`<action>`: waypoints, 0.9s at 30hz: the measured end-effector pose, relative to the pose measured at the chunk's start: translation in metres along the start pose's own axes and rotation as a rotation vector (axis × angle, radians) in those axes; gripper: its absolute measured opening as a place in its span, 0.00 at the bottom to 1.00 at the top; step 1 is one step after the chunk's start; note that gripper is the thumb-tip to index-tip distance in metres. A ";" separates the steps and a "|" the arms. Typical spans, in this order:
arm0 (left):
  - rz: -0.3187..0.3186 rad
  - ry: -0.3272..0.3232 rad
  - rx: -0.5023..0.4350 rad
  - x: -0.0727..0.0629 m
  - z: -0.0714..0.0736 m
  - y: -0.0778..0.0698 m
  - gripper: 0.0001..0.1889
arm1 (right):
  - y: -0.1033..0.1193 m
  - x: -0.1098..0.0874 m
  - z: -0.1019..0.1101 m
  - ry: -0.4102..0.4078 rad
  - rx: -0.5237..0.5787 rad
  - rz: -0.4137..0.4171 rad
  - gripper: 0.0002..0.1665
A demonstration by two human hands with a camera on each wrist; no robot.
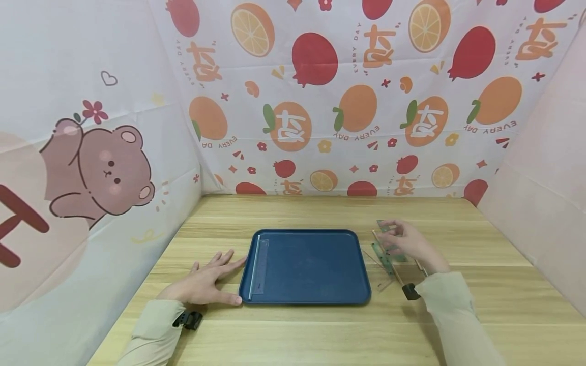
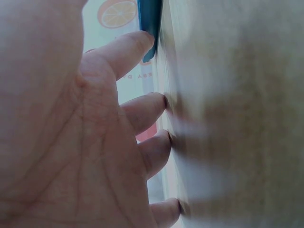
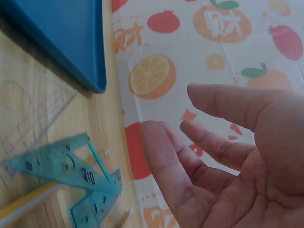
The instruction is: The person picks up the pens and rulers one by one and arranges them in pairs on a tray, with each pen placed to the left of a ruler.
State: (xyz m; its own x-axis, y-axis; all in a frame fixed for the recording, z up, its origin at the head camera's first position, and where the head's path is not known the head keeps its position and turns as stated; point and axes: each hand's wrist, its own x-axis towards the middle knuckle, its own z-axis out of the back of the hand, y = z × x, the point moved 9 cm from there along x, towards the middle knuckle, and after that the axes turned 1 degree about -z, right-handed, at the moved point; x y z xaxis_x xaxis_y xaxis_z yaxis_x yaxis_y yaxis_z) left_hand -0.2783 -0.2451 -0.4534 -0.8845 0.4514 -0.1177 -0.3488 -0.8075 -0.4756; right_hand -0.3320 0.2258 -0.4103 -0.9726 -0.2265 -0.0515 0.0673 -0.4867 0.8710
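Note:
A dark blue tray point(image 1: 316, 264) lies on the wooden table. My left hand point(image 1: 206, 282) rests at its left side, fingers spread, thumb and index touching the rim. Inside, along the left edge, are a clear ruler point(image 1: 261, 267) and a thin pale rod point(image 1: 254, 269), perhaps a pencil. My right hand point(image 1: 409, 245) hovers right of the tray with loosely bent fingers and nothing between them. Below it lie green see-through set squares point(image 3: 57, 161), a clear set square point(image 3: 42, 116) and a yellow pencil point(image 3: 28, 204). The hand partly hides this pile in the head view.
Wood-grain tabletop point(image 1: 293, 335) surrounds the tray. A fruit-print cloth point(image 1: 316, 152) hangs at the back edge, and a bear-print cloth point(image 1: 110, 168) hangs on the left. Another pencil tip point(image 3: 126, 216) shows near the green set squares.

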 end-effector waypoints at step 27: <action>-0.002 0.010 -0.001 -0.002 0.001 -0.003 0.56 | -0.033 -0.001 0.050 -0.119 -0.151 -0.120 0.34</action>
State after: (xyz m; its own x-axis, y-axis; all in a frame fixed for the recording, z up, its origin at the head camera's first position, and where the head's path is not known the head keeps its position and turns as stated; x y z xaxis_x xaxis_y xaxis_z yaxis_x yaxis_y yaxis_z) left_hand -0.2752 -0.2437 -0.4510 -0.8808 0.4566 -0.1251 -0.3503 -0.8063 -0.4767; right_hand -0.3447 0.2842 -0.4148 -0.9944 -0.0626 -0.0848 -0.0268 -0.6273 0.7783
